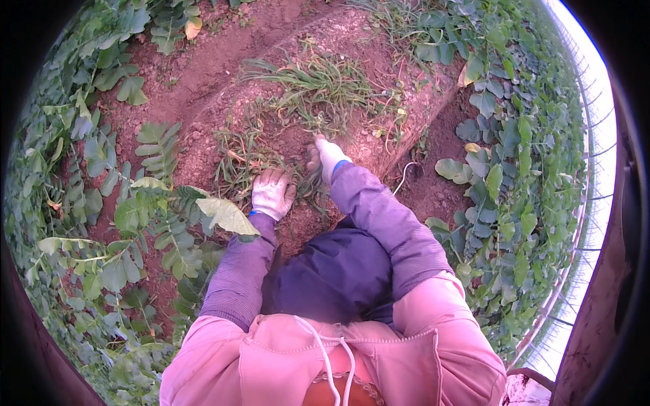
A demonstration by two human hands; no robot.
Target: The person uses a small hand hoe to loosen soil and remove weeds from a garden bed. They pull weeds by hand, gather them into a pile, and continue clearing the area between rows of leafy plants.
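My left hand, in a soil-stained white work glove, rests back up on the ground at the edge of a patch of uprooted-looking grass. Its thumb stands apart and nothing shows in its grasp. My right hand, in a similar glove, is seen edge-on, a little farther forward over the soil and weeds. What its fingers hold, if anything, is hidden. Just beyond it spreads a green grass clump on the raised soil bed. Purple-grey sleeve covers reach to both wrists.
Leafy crop plants line the right side, and more leafy plants crowd the left; a pale leaf overhangs my left forearm. A white cord sticks up right of my right arm. My knee is bent close behind my hands.
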